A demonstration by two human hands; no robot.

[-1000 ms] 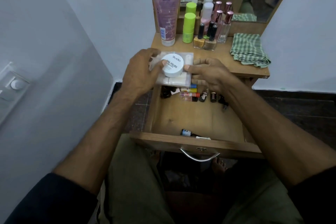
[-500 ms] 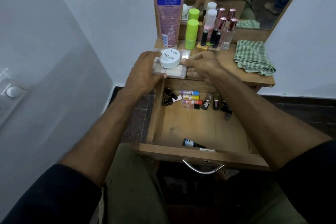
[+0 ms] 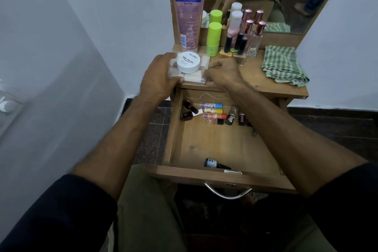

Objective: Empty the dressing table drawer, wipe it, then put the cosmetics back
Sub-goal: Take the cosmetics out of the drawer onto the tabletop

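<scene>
Clear plastic case [image 3: 194,76] with a white nail-polish tub [image 3: 188,62] on top sits at the tabletop's [image 3: 255,80] front edge, left hand [image 3: 158,80] and right hand [image 3: 223,73] gripping its ends (likely to keep the tub from sliding), while small bottles remain in the drawer [image 3: 223,143].

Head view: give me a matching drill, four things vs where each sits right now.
Things:
1. white round jar
2. checked cloth
3. pink tube
4. small dark bottle

Places:
A. standing at the back left of the tabletop
B. lying in the drawer near its front wall
C. on top of the clear box held between both hands
D. folded on the right side of the tabletop

Pairs: 1-C, 2-D, 3-A, 4-B
</scene>
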